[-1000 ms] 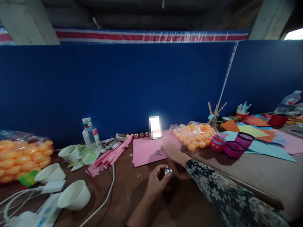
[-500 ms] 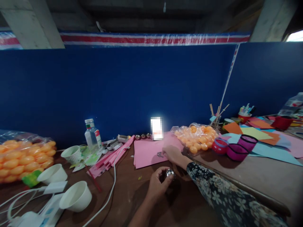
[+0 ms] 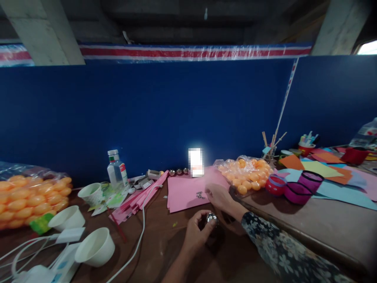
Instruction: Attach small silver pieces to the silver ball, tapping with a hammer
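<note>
My left hand [image 3: 196,230] is closed around a shiny metal ball [image 3: 211,218], gripping it low over the brown table. Just beyond, my right hand [image 3: 220,196] reaches in from the right, palm down, at the near edge of the pink paper [image 3: 182,192]. Its fingers are bent and close together, and whatever may be between the tips is hidden. Left of those fingertips, several small metal beads [image 3: 200,195] lie in a cluster on the paper. More shiny metal balls [image 3: 178,172] sit in a row along the paper's far edge.
A bright blurred-out phone-like object [image 3: 196,162] stands behind the paper. Bags of orange balls [image 3: 250,175] lie right and far left. Paper cups [image 3: 96,247], a white cable [image 3: 143,220] and a bottle [image 3: 116,169] are left; purple mesh cups [image 3: 299,192] and coloured sheets [image 3: 321,167] are right.
My right hand has drawn back slightly to the right, away from the beads. My left hand stays in place with the metal ball. The view has shifted a little.
</note>
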Tool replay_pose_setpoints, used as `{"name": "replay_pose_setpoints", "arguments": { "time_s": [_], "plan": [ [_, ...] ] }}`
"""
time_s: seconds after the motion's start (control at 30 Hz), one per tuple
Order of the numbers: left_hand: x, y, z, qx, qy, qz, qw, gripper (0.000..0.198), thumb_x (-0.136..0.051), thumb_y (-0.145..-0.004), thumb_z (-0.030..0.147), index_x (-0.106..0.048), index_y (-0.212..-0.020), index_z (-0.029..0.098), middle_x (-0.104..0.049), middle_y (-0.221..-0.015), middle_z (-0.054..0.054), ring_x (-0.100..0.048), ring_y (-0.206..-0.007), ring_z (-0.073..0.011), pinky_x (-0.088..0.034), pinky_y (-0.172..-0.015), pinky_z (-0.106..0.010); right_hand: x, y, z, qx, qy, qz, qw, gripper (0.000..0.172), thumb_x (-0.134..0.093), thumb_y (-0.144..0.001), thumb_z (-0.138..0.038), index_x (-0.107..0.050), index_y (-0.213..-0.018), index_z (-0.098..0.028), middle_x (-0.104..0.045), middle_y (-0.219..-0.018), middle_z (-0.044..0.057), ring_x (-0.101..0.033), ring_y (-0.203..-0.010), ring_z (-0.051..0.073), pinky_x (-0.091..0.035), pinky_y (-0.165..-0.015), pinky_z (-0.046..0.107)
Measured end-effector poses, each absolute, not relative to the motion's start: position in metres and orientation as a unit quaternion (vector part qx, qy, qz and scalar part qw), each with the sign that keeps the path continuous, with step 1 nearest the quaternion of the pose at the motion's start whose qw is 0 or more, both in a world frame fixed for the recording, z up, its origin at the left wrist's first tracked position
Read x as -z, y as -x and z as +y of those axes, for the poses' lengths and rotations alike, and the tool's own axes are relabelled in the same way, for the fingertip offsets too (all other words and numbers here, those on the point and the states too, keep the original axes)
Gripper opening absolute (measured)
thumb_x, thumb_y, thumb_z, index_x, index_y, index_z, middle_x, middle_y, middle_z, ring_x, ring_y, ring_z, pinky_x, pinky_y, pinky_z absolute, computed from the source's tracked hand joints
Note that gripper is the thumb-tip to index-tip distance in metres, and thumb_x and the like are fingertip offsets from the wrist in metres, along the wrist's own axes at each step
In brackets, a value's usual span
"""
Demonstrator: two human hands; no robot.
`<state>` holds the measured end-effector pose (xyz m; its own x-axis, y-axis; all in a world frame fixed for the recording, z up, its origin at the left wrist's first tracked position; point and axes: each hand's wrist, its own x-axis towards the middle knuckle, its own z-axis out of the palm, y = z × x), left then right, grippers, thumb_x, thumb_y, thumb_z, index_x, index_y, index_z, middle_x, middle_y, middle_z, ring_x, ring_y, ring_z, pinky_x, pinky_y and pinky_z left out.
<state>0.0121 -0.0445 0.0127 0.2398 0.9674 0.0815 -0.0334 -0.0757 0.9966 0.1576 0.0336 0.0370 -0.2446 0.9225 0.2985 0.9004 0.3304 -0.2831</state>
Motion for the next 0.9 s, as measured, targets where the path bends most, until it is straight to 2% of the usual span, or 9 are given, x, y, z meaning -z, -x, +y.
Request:
{"name": "replay_pose_setpoints", "arguments": {
  "time_s": [0.13, 0.23, 0.33, 0.5, 0.63, 0.77, 0.9],
  "plan": [
    [-0.019, -0.011, -0.045, -0.48, -0.522, 0.413, 0.572, 0.037, -0.062, -0.068, 0.038, -0.063, -0.096, 0.014, -0.065, -0.091, -0.009, -0.058, -0.081, -0.0196, -0.046, -0.072, -0.028, -0.038, -0.161, 0.006, -0.038, 0.554, -0.788, 0.266, 0.013, -0.042, -0.082, -0.015, -0.054, -0.085, -0.017, -0.06, -0.084, 0.004, -0.055, -0.073, 0.014, -0.041, -0.066, 0.022],
    [-0.022, -0.012, -0.045, -0.52, -0.442, 0.412, 0.604, 0.043, -0.063, -0.067, 0.039, -0.061, -0.103, 0.017, -0.064, -0.098, -0.009, -0.058, -0.087, -0.0206, -0.046, -0.073, -0.029, -0.034, -0.163, -0.012, -0.081, 0.497, -0.779, 0.374, 0.011, -0.042, -0.082, -0.014, -0.052, -0.082, -0.018, -0.057, -0.082, 0.003, -0.054, -0.074, 0.014, -0.041, -0.066, 0.023],
    [-0.017, -0.011, -0.043, -0.549, -0.365, 0.394, 0.64, 0.051, -0.065, -0.067, 0.036, -0.055, -0.113, 0.019, -0.061, -0.103, -0.009, -0.059, -0.085, -0.019, -0.048, -0.073, -0.029, -0.03, -0.163, -0.022, -0.111, 0.469, -0.762, 0.432, 0.013, -0.041, -0.082, -0.01, -0.051, -0.079, -0.018, -0.055, -0.079, 0.003, -0.053, -0.073, 0.014, -0.041, -0.068, 0.024],
    [-0.007, -0.008, -0.039, -0.573, -0.286, 0.337, 0.69, 0.055, -0.066, -0.068, 0.026, -0.048, -0.12, 0.023, -0.059, -0.109, -0.009, -0.059, -0.088, -0.0168, -0.047, -0.08, -0.031, -0.022, -0.161, -0.027, -0.157, 0.468, -0.733, 0.467, 0.01, -0.044, -0.081, -0.012, -0.052, -0.081, -0.019, -0.056, -0.077, 0.003, -0.053, -0.071, 0.015, -0.041, -0.065, 0.024],
    [-0.006, -0.007, -0.039, -0.573, -0.252, 0.324, 0.709, 0.049, -0.063, -0.071, 0.025, -0.05, -0.119, 0.024, -0.059, -0.111, -0.009, -0.059, -0.091, -0.0183, -0.046, -0.082, -0.033, -0.019, -0.157, -0.029, -0.221, 0.454, -0.715, 0.483, 0.011, -0.046, -0.081, -0.014, -0.052, -0.088, -0.019, -0.059, -0.081, 0.003, -0.056, -0.073, 0.015, -0.043, -0.068, 0.023],
    [-0.008, -0.007, -0.038, -0.579, -0.226, 0.304, 0.722, 0.04, -0.058, -0.076, 0.025, -0.053, -0.115, 0.024, -0.061, -0.109, -0.008, -0.058, -0.097, -0.0204, -0.045, -0.086, -0.035, -0.02, -0.154, -0.032, -0.284, 0.444, -0.693, 0.493, 0.005, -0.049, -0.081, -0.018, -0.054, -0.081, -0.019, -0.061, -0.074, 0.001, -0.056, -0.068, 0.014, -0.043, -0.064, 0.021],
    [-0.008, -0.007, -0.036, -0.587, -0.22, 0.3, 0.72, 0.04, -0.059, -0.075, 0.022, -0.053, -0.115, 0.023, -0.061, -0.11, -0.008, -0.058, -0.098, -0.0216, -0.044, -0.088, -0.037, -0.023, -0.153, -0.034, -0.319, 0.456, -0.673, 0.486, 0.01, -0.05, -0.081, -0.022, -0.057, -0.074, -0.017, -0.062, -0.071, 0.001, -0.057, -0.067, 0.014, -0.043, -0.063, 0.021]
  ]
}}
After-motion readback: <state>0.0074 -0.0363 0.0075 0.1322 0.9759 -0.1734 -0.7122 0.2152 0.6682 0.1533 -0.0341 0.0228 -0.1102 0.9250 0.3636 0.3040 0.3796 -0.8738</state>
